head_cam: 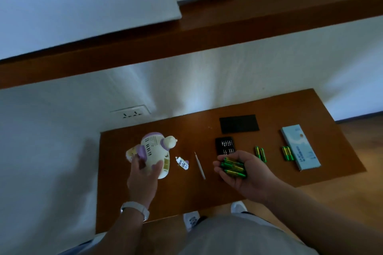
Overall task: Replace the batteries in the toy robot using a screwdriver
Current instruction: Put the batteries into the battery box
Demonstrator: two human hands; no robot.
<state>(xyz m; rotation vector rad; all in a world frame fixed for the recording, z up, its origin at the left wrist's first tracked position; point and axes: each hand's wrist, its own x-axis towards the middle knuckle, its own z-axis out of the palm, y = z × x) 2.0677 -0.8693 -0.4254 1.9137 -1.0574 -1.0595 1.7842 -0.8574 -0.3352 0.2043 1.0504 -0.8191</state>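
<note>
Left hand (143,174) has its fingers (135,166) clamped round the toy robot (154,151) at the table's (186,198) left side, back turned up so the open bay shows. Right hand (242,176) cups green batteries (233,166), fingers curled round them, palm up so none roll off. The screwdriver (200,165) lies parked between.

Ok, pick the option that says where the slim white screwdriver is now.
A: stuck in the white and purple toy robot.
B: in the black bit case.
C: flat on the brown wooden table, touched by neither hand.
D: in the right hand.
C: the slim white screwdriver lies on the brown wooden table; the left hand grips the white and purple toy robot, the right hand cups green batteries.
</note>
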